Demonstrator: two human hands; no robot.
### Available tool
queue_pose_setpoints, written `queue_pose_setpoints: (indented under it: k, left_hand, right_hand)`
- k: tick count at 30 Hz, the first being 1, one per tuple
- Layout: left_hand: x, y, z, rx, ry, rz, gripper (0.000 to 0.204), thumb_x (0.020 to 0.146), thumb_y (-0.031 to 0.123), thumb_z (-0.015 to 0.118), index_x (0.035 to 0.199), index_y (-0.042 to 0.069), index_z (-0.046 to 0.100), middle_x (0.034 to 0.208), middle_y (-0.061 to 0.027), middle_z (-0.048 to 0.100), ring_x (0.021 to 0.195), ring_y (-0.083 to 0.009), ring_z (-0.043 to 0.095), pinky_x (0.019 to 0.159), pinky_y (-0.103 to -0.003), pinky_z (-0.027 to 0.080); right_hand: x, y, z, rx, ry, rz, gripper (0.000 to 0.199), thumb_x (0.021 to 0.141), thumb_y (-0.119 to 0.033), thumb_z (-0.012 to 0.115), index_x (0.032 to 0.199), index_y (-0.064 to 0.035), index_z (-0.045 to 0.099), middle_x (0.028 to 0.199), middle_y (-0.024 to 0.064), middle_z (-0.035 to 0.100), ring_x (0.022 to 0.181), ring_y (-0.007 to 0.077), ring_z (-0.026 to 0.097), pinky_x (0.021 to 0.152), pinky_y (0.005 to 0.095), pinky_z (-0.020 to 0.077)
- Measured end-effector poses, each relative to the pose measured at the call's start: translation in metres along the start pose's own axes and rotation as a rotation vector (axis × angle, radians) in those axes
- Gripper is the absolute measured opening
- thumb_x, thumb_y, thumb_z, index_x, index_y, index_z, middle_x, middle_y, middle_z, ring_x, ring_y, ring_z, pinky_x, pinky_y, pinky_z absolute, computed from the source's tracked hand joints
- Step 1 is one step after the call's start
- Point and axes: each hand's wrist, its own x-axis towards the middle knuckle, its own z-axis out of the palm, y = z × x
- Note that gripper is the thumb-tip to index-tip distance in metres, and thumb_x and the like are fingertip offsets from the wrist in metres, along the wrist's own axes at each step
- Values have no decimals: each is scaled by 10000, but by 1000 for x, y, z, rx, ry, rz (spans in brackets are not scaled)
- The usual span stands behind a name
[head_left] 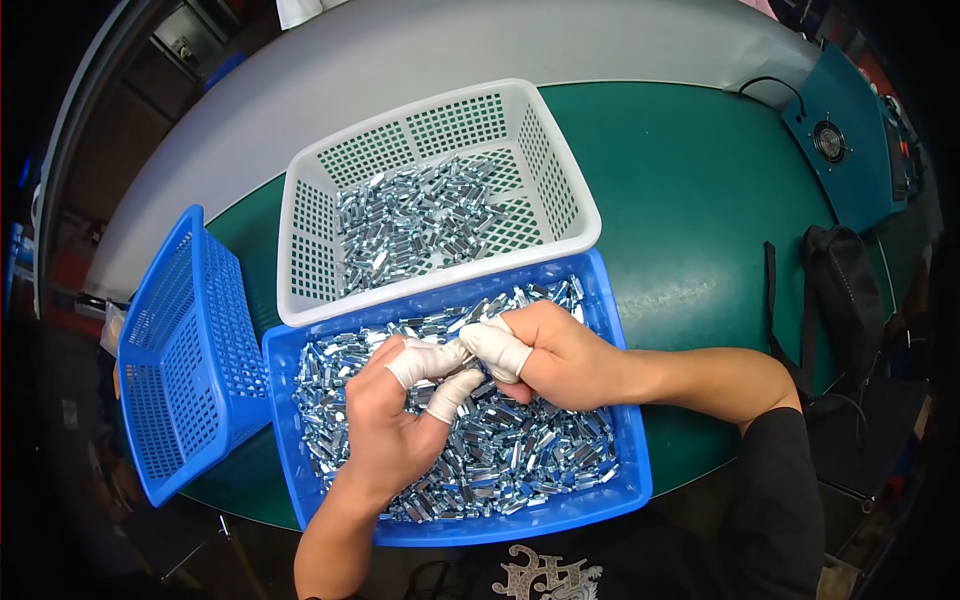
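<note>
Metal pieces point(500, 450), small and shiny, filled the blue basket point(625, 440) right under both hands. Left hand point(395, 425) hovered over the heap, its thumb and forefinger in white fingertip covers, pinched shut on one small metal piece point(462, 350). Right hand point(550, 355) met it fingertip to fingertip, its own covered fingers closed on the same piece from the other side. Just beyond the hands sat a white basket point(560, 170), touching the blue one, with a thinner layer of the same shiny pieces inside. Off to the left of the left hand, a second blue basket point(185, 360) leaned tilted against the first. All of it rested on the green counter point(700, 200), and a black bag point(840, 290) lay out past the right forearm.
</note>
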Motion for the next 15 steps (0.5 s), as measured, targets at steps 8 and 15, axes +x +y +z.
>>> queue_pose_setpoints:
  k: [8, 15]
  left_hand:
    - [5, 4, 1, 27, 97, -74, 339, 816, 203, 690, 1052, -27, 607, 829, -113, 619, 650, -169, 585, 617, -272, 460]
    - [-5, 0, 1, -146, -73, -411, 142, 871, 98, 600, 934, -17, 654, 693, -78, 618, 613, -145, 575, 571, -262, 451]
  right_hand:
    - [0, -5, 1, -32, 111, 0, 430, 986, -264, 406, 621, -49, 479, 517, -12, 459, 489, 60, 398, 474, 241, 344]
    - [1, 7, 5, -59, 157, -50, 386, 950, -225, 476, 657, 12, 558, 499, 12, 477, 480, 80, 400, 444, 301, 332]
